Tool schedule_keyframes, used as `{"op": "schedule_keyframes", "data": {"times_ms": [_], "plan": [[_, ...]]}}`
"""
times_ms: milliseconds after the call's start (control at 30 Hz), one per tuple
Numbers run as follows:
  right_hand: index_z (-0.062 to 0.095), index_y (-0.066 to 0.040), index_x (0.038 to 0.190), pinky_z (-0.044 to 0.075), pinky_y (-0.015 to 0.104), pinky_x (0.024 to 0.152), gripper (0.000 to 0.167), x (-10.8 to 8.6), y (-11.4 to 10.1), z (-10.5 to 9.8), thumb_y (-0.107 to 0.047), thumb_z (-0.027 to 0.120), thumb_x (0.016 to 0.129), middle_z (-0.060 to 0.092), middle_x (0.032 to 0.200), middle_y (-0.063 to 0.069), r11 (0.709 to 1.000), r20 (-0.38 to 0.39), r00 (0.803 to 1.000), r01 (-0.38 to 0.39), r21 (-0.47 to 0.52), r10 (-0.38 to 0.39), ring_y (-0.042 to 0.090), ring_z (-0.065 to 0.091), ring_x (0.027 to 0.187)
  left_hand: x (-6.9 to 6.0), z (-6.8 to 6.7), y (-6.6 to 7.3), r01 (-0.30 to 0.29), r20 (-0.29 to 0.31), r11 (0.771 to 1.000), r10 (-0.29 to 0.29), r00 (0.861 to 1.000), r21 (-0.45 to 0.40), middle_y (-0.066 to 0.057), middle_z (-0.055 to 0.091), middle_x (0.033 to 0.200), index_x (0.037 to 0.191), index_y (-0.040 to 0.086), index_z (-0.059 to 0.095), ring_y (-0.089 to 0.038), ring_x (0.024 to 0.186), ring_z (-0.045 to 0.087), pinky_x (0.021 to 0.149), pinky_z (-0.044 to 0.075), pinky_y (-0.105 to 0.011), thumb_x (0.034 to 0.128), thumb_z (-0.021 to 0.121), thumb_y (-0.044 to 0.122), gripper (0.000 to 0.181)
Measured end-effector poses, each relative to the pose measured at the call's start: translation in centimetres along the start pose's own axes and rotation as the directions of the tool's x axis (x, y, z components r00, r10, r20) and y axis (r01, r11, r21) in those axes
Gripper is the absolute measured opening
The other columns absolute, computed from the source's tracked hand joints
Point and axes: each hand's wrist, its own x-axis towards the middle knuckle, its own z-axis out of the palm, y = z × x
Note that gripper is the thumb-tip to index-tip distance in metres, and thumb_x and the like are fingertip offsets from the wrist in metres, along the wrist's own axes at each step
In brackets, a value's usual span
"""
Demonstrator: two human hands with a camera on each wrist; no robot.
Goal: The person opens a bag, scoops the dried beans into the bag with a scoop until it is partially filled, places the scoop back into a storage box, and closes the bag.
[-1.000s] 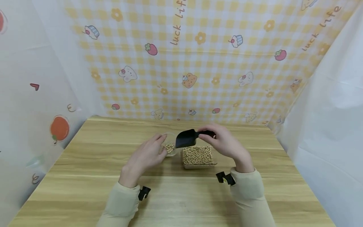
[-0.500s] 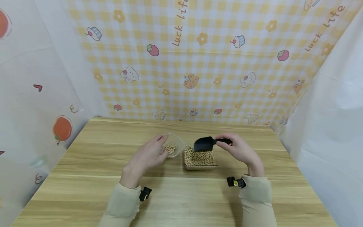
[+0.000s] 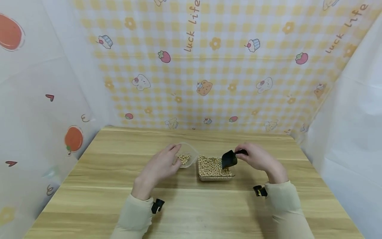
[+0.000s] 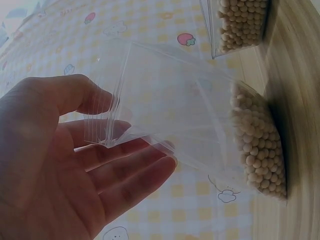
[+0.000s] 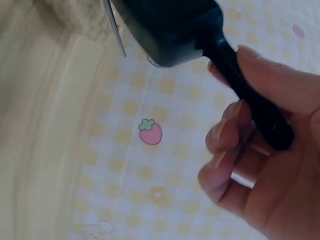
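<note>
Pinching clear bag (image 4: 170, 90) near mouth with left hand (image 3: 159, 166), above low heap of beans (image 4: 257, 145) inside. Just right, on wooden table (image 3: 191, 212): clear box (image 3: 216, 178), loaded with more beans (image 3: 210, 166). Gripping black scoop (image 3: 229, 159) by handle in right hand (image 3: 259, 159), carried since a second ago from beside bag to box's right end; apparently back at supply, between loads.

Bright, even head view, soft shadows on the table (image 3: 209, 212); dimmer, blurrier right wrist view.

Light wood-grain table (image 3: 191, 215), grain running left to right. Toward the far side: clear bag (image 3: 192, 153) with beans (image 3: 184, 159) in its bottom, clear box (image 3: 216, 178) of beans just right of it.
</note>
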Motion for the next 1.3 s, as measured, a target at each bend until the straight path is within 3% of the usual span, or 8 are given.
{"op": "schedule_keyframes", "data": {"times_ms": [167,300,600,867,1033,1300], "plan": [[0.071,-0.007,0.105,0.050,0.038,0.073,0.013,0.6,-1.0,0.9,-0.010,0.064,0.094,0.059,0.090,0.000,0.992,0.035,0.999,-0.016,-0.127,0.020,0.016,0.057,0.079,-0.1,-0.2,-0.1,-0.004,-0.005,1.000,0.004,1.000,0.002,-0.015,0.050,0.139,0.145,-0.001,0.044,-0.027,0.111,0.058,0.096,0.047,-0.043,0.0937,0.053,0.018,0.056],[0.070,-0.004,0.105,0.050,0.039,0.073,0.013,1.0,-0.7,2.1,-0.007,0.064,0.094,0.058,0.089,0.002,0.995,0.010,1.000,-0.017,-0.102,0.018,0.018,0.056,0.079,-0.2,-0.3,-0.2,-0.004,-0.011,1.000,0.004,1.000,0.003,-0.015,0.051,0.139,0.145,-0.001,0.044,-0.028,0.112,0.058,0.096,0.047,-0.044,0.0938,0.053,0.018,0.055],[0.068,-0.004,0.111,0.048,0.047,0.084,0.018,0.6,2.6,4.7,-0.011,0.061,0.096,0.067,0.106,0.008,0.989,-0.010,0.999,-0.032,0.143,0.033,0.027,0.061,0.097,-0.1,-0.4,-0.3,-0.019,-0.013,1.000,0.019,1.000,0.004,-0.015,0.052,0.137,0.145,-0.002,0.044,-0.025,0.104,0.060,0.094,0.048,-0.043,0.0937,0.053,0.018,0.055],[0.064,-0.007,0.117,0.041,0.053,0.097,0.022,0.3,3.5,7.5,-0.015,0.059,0.098,0.062,0.120,0.010,0.896,0.014,0.993,-0.111,0.430,0.116,0.033,0.054,0.116,0.1,-0.1,-0.2,-0.039,-0.011,0.999,0.039,0.999,0.009,-0.018,0.052,0.138,0.144,-0.003,0.045,-0.018,0.084,0.056,0.088,0.050,-0.041,0.0934,0.053,0.016,0.054],[0.063,-0.006,0.117,0.040,0.054,0.098,0.021,0.5,2.8,7.8,-0.015,0.057,0.099,0.060,0.121,0.012,0.897,0.015,0.991,-0.124,0.424,0.130,0.033,0.052,0.116,0.0,-0.1,-0.2,-0.034,-0.002,0.999,0.034,0.999,0.001,-0.020,0.049,0.140,0.143,-0.003,0.045,-0.013,0.066,0.051,0.082,0.048,-0.038,0.0935,0.053,0.015,0.054],[0.062,-0.005,0.119,0.037,0.056,0.099,0.022,0.3,2.8,7.8,-0.015,0.053,0.101,0.058,0.125,0.014,0.878,0.037,0.989,-0.145,0.456,0.144,0.036,0.049,0.120,-0.1,0.0,-0.1,-0.031,-0.004,1.000,0.031,1.000,-0.005,-0.019,0.049,0.140,0.144,-0.003,0.044,-0.015,0.070,0.055,0.084,0.049,-0.039,0.0935,0.054,0.015,0.055]]}}
